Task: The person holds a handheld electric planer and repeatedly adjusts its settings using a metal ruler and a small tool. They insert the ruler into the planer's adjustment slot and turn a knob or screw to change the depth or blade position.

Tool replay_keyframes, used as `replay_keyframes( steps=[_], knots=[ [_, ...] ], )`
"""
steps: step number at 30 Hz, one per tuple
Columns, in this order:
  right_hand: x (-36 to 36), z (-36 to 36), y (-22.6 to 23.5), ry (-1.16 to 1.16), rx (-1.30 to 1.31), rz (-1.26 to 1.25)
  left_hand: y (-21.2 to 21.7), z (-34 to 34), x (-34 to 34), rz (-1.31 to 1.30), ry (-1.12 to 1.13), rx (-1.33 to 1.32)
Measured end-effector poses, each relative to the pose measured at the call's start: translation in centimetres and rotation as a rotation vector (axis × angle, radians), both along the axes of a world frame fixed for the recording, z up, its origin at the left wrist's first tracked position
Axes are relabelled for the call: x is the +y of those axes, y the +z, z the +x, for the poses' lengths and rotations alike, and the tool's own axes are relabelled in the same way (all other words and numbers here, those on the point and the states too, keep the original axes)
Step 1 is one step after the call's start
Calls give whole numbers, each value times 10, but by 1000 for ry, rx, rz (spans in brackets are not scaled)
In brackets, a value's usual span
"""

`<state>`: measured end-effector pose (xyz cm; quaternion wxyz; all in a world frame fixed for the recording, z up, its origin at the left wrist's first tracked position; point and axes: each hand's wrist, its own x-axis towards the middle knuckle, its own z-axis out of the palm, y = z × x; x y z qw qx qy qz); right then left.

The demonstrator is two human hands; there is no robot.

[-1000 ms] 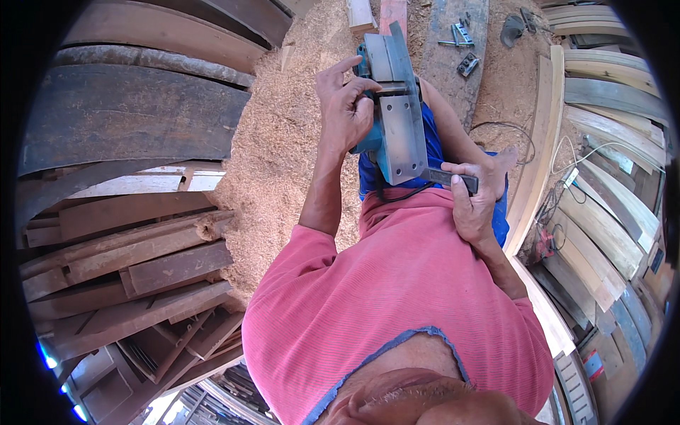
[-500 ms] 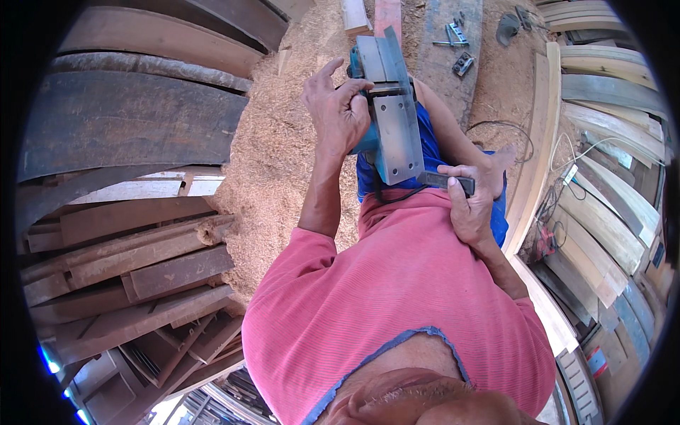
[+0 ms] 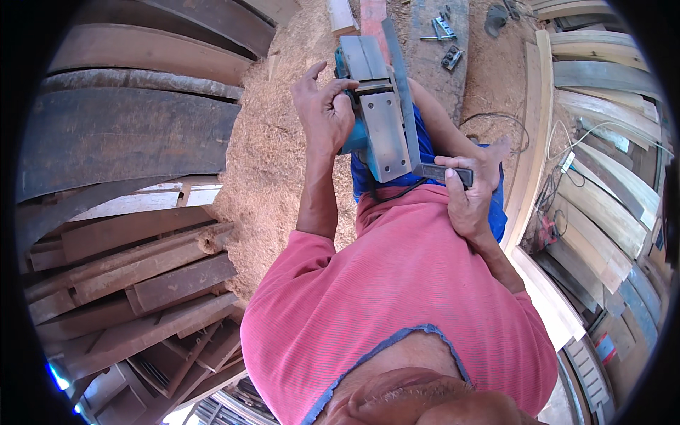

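Observation:
An electric hand planer point(image 3: 386, 138) lies upside down over my lap, its flat metal sole facing up and its teal body showing at the left side. My left hand point(image 3: 322, 117) holds it from the left, with a fingertip at the cutter slot across the sole. My right hand point(image 3: 469, 202) is closed around the dark stock of a try square point(image 3: 464, 177). The square's long metal blade point(image 3: 402, 88) runs along the planer's right edge, pointing away from me. Whether blade and planer touch along the whole length, I cannot tell.
Wood shavings point(image 3: 273, 142) cover the ground. Ahead lies a wide plank point(image 3: 428, 64) with a small metal block point(image 3: 451, 57) and small tools point(image 3: 444, 28) on it. Dark boards point(image 3: 127, 134) are stacked at left, paler boards point(image 3: 602, 191) at right, near loose cables point(image 3: 552, 188).
The planer has shifted slightly left relative to the square, so the blade now overlaps its far sole less. Both hands keep their holds. The whole view has shifted a little.

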<state>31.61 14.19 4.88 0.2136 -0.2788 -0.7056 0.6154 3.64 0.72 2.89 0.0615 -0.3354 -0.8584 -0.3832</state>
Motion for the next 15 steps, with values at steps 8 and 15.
replay_keyframes(
  steps=[8,15],
  knots=[
    [-1,-5,2,23,-28,47,1,-1,1,8,12,-27],
    [0,-3,4,47,-50,33,0,-2,1,-1,4,-43]
  ],
)
